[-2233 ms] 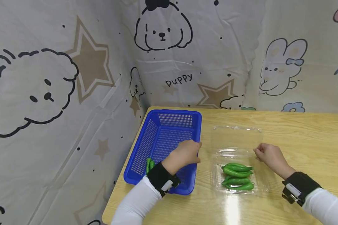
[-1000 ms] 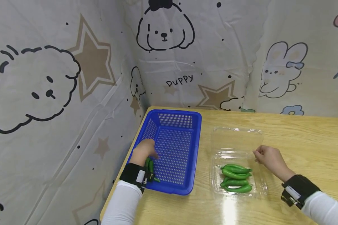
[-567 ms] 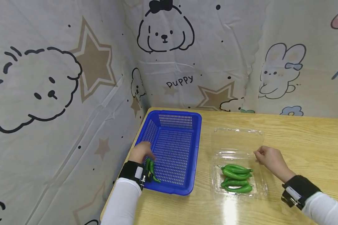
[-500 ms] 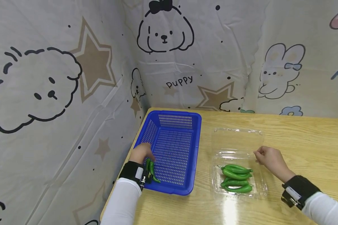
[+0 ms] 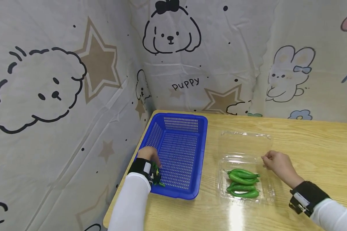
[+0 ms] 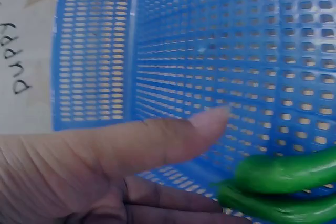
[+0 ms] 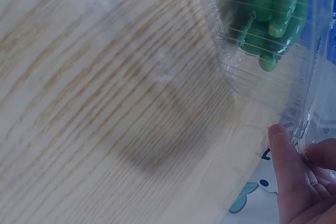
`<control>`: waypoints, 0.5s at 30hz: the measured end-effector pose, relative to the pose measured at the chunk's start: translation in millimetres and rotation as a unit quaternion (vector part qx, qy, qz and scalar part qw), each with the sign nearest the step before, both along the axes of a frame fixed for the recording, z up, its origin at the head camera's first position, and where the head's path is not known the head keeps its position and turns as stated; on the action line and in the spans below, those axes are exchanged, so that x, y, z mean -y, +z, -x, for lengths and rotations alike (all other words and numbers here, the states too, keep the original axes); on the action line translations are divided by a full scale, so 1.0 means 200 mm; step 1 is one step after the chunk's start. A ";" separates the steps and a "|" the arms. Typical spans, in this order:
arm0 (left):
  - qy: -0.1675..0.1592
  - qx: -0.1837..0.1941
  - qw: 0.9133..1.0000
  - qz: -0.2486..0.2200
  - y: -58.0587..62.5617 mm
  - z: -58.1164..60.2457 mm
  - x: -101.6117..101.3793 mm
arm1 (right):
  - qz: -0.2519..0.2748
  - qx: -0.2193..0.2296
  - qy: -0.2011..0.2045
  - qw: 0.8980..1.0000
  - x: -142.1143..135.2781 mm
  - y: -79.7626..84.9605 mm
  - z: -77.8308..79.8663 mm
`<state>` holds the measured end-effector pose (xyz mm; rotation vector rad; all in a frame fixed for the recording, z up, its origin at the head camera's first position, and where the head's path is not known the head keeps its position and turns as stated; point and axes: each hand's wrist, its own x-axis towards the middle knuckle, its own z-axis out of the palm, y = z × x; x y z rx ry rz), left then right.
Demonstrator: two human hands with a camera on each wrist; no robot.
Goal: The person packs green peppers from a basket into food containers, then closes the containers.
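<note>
My left hand [image 5: 148, 153] is inside the blue plastic basket [image 5: 203, 150], at its near left. In the left wrist view the thumb is stretched out over the basket floor, and the fingers reach beneath two green chili peppers [image 6: 294, 174], their tips right at the stem ends. The hand and wrist strap partly cover these peppers in the head view. With thumb and forefinger, my right hand [image 5: 280, 165] pinches the edge of the clear plastic clamshell box [image 5: 224, 193] near its hinge. Several green chili peppers [image 5: 243, 180] lie side by side in the box, whose lid is folded back.
Both containers stand on a light wooden table [image 5: 315, 141], the basket to the left of the box. A cloth [image 5: 179, 70] printed with cartoon animals hangs behind the table and along its left side.
My left hand has moved from the basket's right rim across to the peppers at its near left, and lately shifted slightly over them. My right hand stays at the box edge.
</note>
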<state>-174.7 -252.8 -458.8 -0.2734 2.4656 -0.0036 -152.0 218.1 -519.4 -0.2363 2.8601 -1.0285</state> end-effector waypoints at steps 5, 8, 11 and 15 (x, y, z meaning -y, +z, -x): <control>0.024 0.024 0.999 0.011 -0.05 0.01 0.03 | 0.005 0.002 -0.003 1.000 0.00 0.00 0.00; 0.038 0.016 0.999 0.016 -0.15 0.04 0.05 | 0.005 0.002 -0.004 1.000 -0.01 0.01 0.00; 0.038 0.010 0.999 0.021 -0.30 0.09 0.10 | 0.003 0.003 -0.003 1.000 -0.02 0.01 0.00; 0.024 0.010 0.999 0.033 -0.33 0.11 0.08 | 0.004 0.005 -0.004 1.000 -0.02 0.00 -0.01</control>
